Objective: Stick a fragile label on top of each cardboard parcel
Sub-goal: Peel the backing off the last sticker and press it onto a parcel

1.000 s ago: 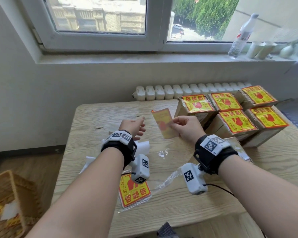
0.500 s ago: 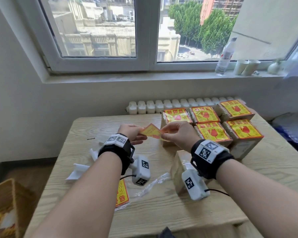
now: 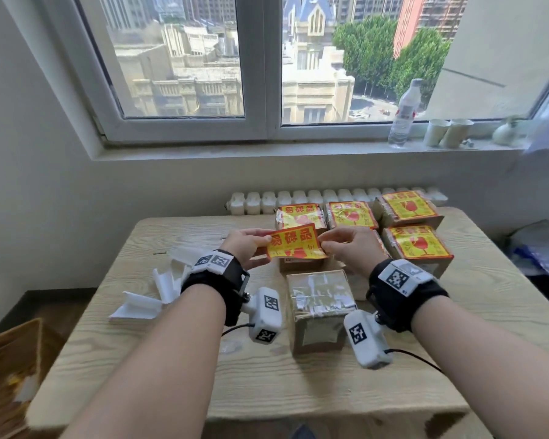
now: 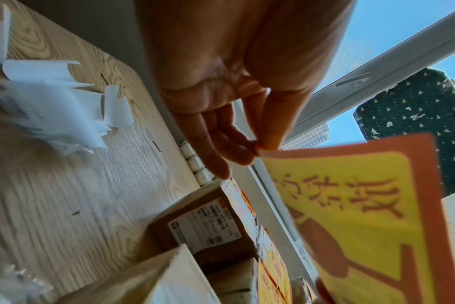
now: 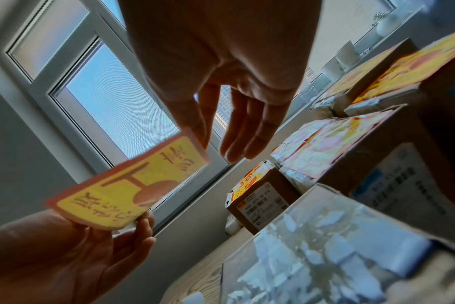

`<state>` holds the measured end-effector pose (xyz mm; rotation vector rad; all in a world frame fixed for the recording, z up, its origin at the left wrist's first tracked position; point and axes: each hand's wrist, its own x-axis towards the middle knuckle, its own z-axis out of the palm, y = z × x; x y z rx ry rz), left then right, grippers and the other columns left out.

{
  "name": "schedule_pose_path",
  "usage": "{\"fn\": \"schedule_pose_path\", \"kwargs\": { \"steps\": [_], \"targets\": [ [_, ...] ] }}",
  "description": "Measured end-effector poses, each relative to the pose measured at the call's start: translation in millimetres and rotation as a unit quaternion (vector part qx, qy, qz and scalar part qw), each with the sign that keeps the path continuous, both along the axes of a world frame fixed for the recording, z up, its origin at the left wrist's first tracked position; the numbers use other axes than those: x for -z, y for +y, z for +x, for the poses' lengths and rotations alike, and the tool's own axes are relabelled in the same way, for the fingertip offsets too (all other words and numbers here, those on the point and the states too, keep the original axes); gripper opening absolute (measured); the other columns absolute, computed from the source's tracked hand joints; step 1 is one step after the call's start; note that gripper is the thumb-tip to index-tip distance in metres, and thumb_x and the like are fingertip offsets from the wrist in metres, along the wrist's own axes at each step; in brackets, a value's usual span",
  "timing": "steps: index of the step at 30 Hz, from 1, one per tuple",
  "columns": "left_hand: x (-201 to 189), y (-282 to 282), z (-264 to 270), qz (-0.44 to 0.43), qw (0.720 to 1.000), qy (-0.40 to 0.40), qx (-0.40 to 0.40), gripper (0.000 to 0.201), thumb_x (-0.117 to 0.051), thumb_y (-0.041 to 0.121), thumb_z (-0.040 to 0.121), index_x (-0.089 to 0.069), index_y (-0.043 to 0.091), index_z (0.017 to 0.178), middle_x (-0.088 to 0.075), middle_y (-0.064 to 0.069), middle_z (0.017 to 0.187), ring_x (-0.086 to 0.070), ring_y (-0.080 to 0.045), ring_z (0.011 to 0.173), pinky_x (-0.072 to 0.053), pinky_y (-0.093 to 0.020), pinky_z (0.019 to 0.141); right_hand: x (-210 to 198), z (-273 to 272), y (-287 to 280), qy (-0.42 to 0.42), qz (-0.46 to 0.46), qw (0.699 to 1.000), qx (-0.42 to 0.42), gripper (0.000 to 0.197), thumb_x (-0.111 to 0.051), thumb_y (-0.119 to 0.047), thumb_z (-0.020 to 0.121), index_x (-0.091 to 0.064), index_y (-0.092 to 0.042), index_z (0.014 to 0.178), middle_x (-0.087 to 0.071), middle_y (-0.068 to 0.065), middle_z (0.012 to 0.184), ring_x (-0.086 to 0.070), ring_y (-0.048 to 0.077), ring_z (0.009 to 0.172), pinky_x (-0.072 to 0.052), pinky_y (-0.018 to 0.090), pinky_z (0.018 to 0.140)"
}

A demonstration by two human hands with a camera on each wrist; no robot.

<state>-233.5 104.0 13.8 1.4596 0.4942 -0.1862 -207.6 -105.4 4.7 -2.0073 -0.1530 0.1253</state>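
A yellow and red fragile label (image 3: 295, 245) hangs in the air between my two hands, printed side up. My left hand (image 3: 251, 247) pinches its left edge and my right hand (image 3: 343, 247) pinches its right edge. The left wrist view shows thumb and finger pinching the label's corner (image 4: 260, 151); the label (image 5: 133, 189) also shows in the right wrist view. Below and nearer to me stands an unlabelled cardboard parcel (image 3: 319, 307) with torn white tape on top. Several labelled parcels (image 3: 414, 247) stand behind it.
Curled white backing papers (image 3: 159, 289) lie on the wooden table (image 3: 140, 343) at the left. A radiator (image 3: 298, 198) runs behind the table. A bottle (image 3: 404, 112) and paper cups (image 3: 447, 131) stand on the windowsill. A wicker basket (image 3: 10, 369) sits on the floor at the left.
The label has turned from upright to flat and facing up, and my left hand has taken hold of its left edge. The view has tilted up, with the unlabelled parcel now below my hands.
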Motion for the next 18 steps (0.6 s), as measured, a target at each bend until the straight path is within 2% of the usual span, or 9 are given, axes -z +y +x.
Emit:
{"fn": "schedule_pose_path", "kwargs": {
  "steps": [4,6,8,11,12,13,15,18],
  "targets": [
    [0,-19,-11,-0.025,1.000,0.002,0.007,0.030,-0.051,-0.014,0.089,-0.065,0.004,0.108,-0.068,-0.011,0.091,-0.067,-0.019,0.079,-0.060,-0.026,0.061,6,-4,-14,0.026,0.014,1.000,-0.006,0.012,-0.071,-0.002,0.081,-0.074,-0.014,0.085,-0.072,0.003,0.081,-0.068,0.017,0.075,-0.056,0.028,0.069],
    [3,-27,-14,-0.029,1.000,-0.001,0.002,0.040,-0.050,-0.021,0.084,-0.063,0.004,0.112,-0.068,-0.013,0.092,-0.067,-0.021,0.080,-0.060,-0.025,0.061,9,-7,-19,0.035,0.024,0.999,-0.008,0.014,-0.071,0.001,0.081,-0.073,-0.013,0.083,-0.072,0.006,0.080,-0.067,0.019,0.074,-0.058,0.031,0.072],
    [5,-36,-18,-0.022,1.000,-0.006,0.003,0.050,-0.051,-0.025,0.080,-0.061,0.005,0.119,-0.068,-0.015,0.099,-0.067,-0.021,0.082,-0.060,-0.026,0.065,11,-9,-24,0.040,0.030,0.999,-0.006,0.014,-0.069,0.001,0.082,-0.072,-0.012,0.083,-0.071,0.006,0.080,-0.067,0.019,0.075,-0.057,0.029,0.070],
    [12,-46,-22,-0.033,0.999,-0.008,-0.019,0.077,-0.054,-0.026,0.078,-0.043,0.018,0.141,-0.068,-0.015,0.102,-0.067,-0.024,0.088,-0.059,-0.033,0.074,13,-9,-31,0.029,0.026,0.999,0.004,0.014,-0.068,-0.001,0.084,-0.072,-0.014,0.084,-0.071,0.005,0.084,-0.068,0.018,0.078,-0.056,0.027,0.069],
    [13,-48,-23,-0.036,0.999,-0.005,-0.034,0.082,-0.056,-0.025,0.077,-0.039,0.020,0.143,-0.066,-0.017,0.107,-0.067,-0.025,0.089,-0.059,-0.034,0.074,14,-10,-33,0.026,0.025,0.999,0.005,0.014,-0.068,-0.001,0.084,-0.072,-0.014,0.084,-0.071,0.005,0.085,-0.068,0.017,0.078,-0.056,0.027,0.070],
    [15,-50,-23,-0.034,0.998,0.001,-0.050,0.081,-0.059,-0.024,0.076,-0.039,0.021,0.141,-0.063,-0.020,0.113,-0.067,-0.027,0.089,-0.059,-0.034,0.073,15,-10,-34,0.024,0.025,0.999,0.006,0.014,-0.068,-0.001,0.084,-0.071,-0.015,0.083,-0.071,0.005,0.085,-0.068,0.017,0.078,-0.057,0.027,0.071],
    [18,-54,-24,-0.017,0.997,0.013,-0.077,0.067,-0.063,-0.022,0.074,-0.045,0.013,0.127,-0.058,-0.023,0.120,-0.067,-0.030,0.093,-0.060,-0.037,0.074,19,-12,-34,0.019,0.025,0.999,0.008,0.017,-0.068,-0.002,0.084,-0.070,-0.018,0.079,-0.071,0.004,0.083,-0.068,0.017,0.077,-0.057,0.028,0.071],
    [23,-60,-27,0.028,0.996,0.025,-0.085,0.045,-0.066,-0.018,0.073,-0.055,0.005,0.109,-0.064,-0.021,0.111,-0.068,-0.032,0.096,-0.059,-0.042,0.083,24,-14,-32,0.014,0.041,0.999,0.031,0.020,-0.068,-0.003,0.085,-0.070,-0.022,0.077,-0.070,0.001,0.080,-0.067,0.014,0.075,-0.053,0.025,0.066]
  ]
}}
